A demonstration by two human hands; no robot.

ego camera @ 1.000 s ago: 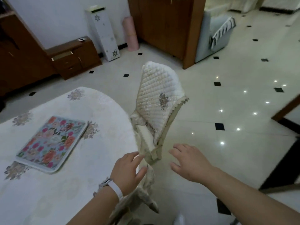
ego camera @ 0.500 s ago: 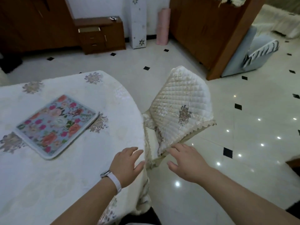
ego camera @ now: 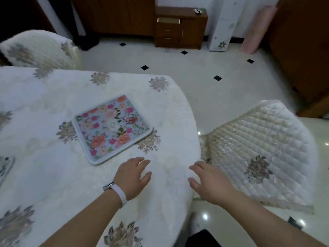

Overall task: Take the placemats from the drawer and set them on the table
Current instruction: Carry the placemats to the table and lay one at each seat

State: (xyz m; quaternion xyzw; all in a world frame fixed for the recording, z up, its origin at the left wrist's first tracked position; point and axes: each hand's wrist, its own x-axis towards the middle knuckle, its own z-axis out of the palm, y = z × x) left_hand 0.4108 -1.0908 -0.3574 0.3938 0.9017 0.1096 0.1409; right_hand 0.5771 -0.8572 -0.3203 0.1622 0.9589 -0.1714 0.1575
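a floral placemat [ego camera: 111,128] is lying flat on the table [ego camera: 44,175], left of the rounded right edge. it is turned askew, its long axis appearing to run from near-left to far-right, one corner pointing towards the left hand [ego camera: 132,175]. that hand is being held just near of this corner, fingers spread wide, nothing being gripped. the right hand [ego camera: 210,182] is being held likewise, splayed and empty, at the table's right edge beside a quilted chair back [ego camera: 258,152]. far off, a drawer [ego camera: 168,20] is standing open.
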